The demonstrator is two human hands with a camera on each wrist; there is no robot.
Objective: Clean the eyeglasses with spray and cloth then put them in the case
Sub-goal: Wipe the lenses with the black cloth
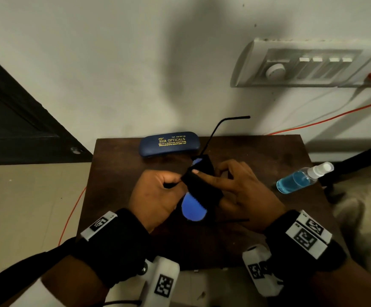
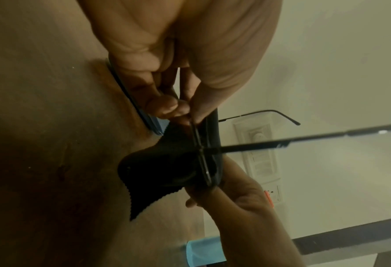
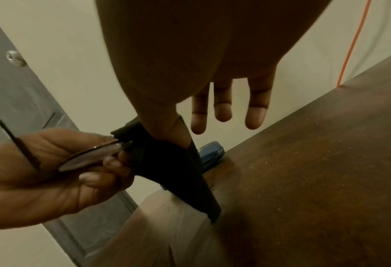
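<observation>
The eyeglasses (image 1: pixel 192 208) hang above the dark wooden table (image 1: pixel 257 156), with one blue-tinted lens bare and both temple arms unfolded. My left hand (image 1: pixel 175 180) pinches the frame near its middle. A black cloth (image 1: pixel 204 187) is folded over the other lens, and my right hand (image 1: pixel 204 175) pinches it there between forefinger and thumb. In the right wrist view the thumb presses the cloth (image 3: pixel 173 168) while the other fingers (image 3: pixel 223 108) stay straight. In the left wrist view the frame (image 2: pixel 201 153) shows edge-on. The blue case (image 1: pixel 169 144) lies closed at the table's back edge.
A spray bottle (image 1: pixel 301 178) of blue liquid lies on its side at the table's right edge. A switch panel (image 1: pixel 308 65) with an orange cable (image 1: pixel 335 117) is on the wall behind. A dark door (image 1: pixel 14 120) stands to the left.
</observation>
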